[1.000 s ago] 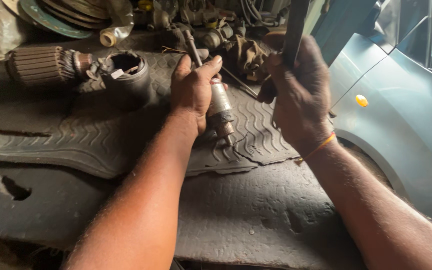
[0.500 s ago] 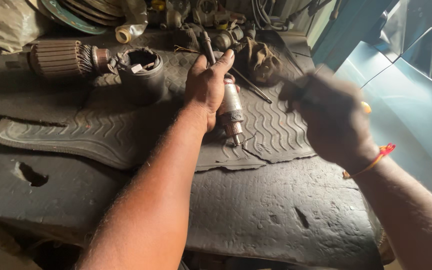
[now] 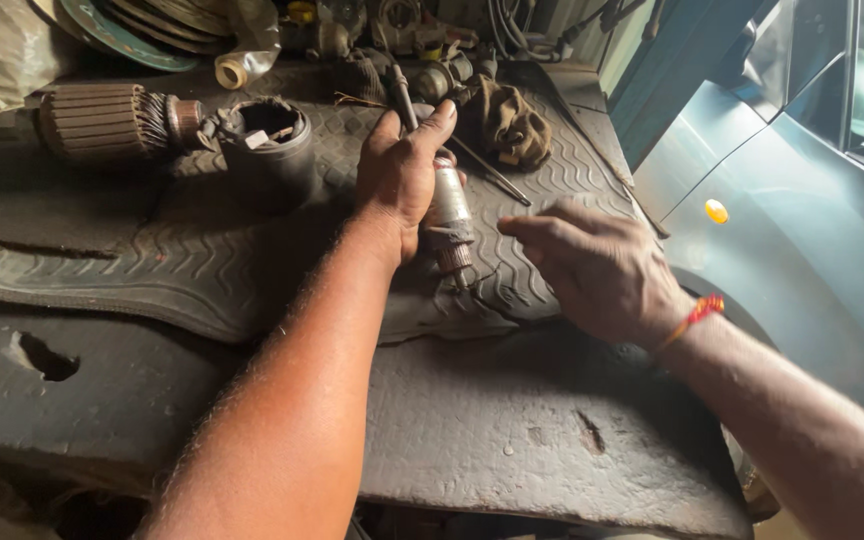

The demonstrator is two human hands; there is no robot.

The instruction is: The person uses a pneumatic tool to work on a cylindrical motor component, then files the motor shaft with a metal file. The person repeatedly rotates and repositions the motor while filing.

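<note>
My left hand [image 3: 400,180] grips a small metal cylindrical part with a toothed gear end [image 3: 450,222], held upright on a ribbed rubber mat [image 3: 252,270]. My right hand [image 3: 597,265] rests palm down on the mat just right of that part, fingers spread and pointing toward it, holding nothing. A red thread band sits on the right wrist. A thin metal rod [image 3: 487,172] lies on the mat behind the part.
A copper-wound armature [image 3: 102,120] and a black cylindrical housing [image 3: 270,150] lie at the back left. A dark rag [image 3: 510,125] and several greasy parts crowd the back edge. A grey-blue car body [image 3: 782,230] stands close on the right.
My right hand came down from holding a dark tool up high and now lies flat on the mat without it. The left hand kept its grip on the gear part.
</note>
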